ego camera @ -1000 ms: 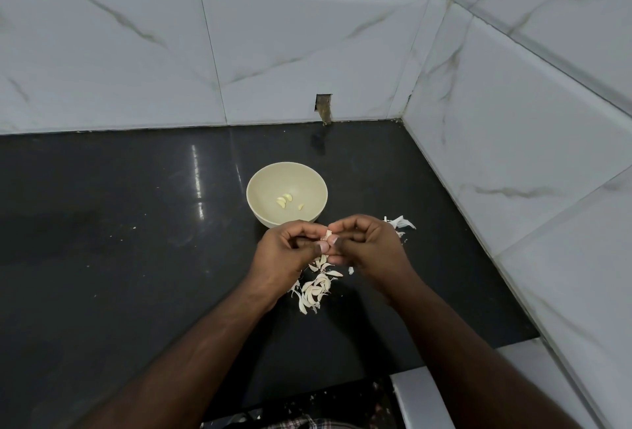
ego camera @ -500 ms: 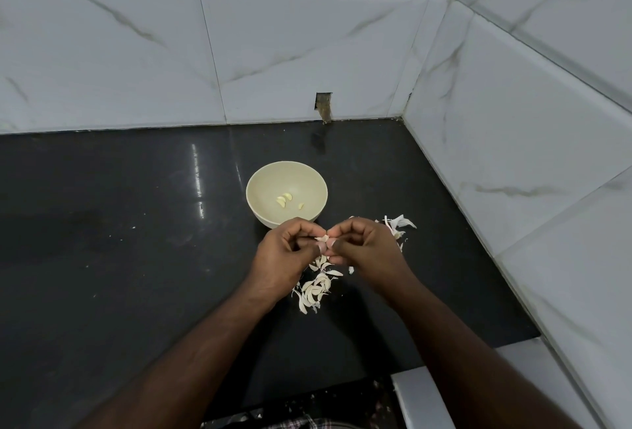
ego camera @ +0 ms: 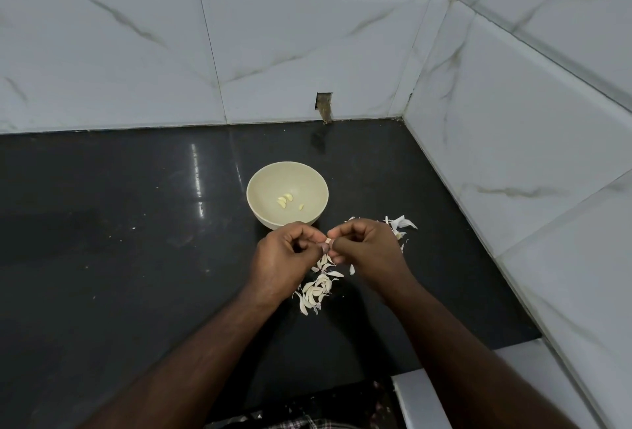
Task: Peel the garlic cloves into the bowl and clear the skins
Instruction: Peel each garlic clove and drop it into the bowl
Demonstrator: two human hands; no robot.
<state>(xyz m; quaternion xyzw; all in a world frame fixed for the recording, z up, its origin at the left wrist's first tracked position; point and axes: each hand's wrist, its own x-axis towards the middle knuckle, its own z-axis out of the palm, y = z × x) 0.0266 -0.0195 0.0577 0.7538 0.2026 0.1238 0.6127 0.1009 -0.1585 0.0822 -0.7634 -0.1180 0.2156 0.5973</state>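
While both hands meet just below the middle of the frame, a small garlic clove [ego camera: 327, 242] is pinched between them, the left hand [ego camera: 284, 263] gripping it with curled fingers and thumb from one side and the right hand [ego camera: 367, 251] nipping its top from the other. Only a pale sliver of the clove shows between the fingertips; the rest is covered by the fingers, so how much skin is on it cannot be told. Just above the hands, a cream bowl [ego camera: 270, 182] stands on the black counter [ego camera: 119, 223], its near rim partly hidden behind the left knuckles, with a few peeled cloves [ego camera: 284, 200] lying inside near the bottom. Under and between the wrists lies a loose heap of skins [ego camera: 316, 288], partly covered by the left hand. More skins [ego camera: 402, 225] lie to the right of the right hand, half hidden behind it. White marbled wall tiles [ego camera: 307, 35] fill the upper part and right side of the frame, with a small dark notch [ego camera: 324, 107] at the foot of the back wall. At the bottom edge, a scrap of checked cloth [ego camera: 301, 423] is cut off and hard to make out.
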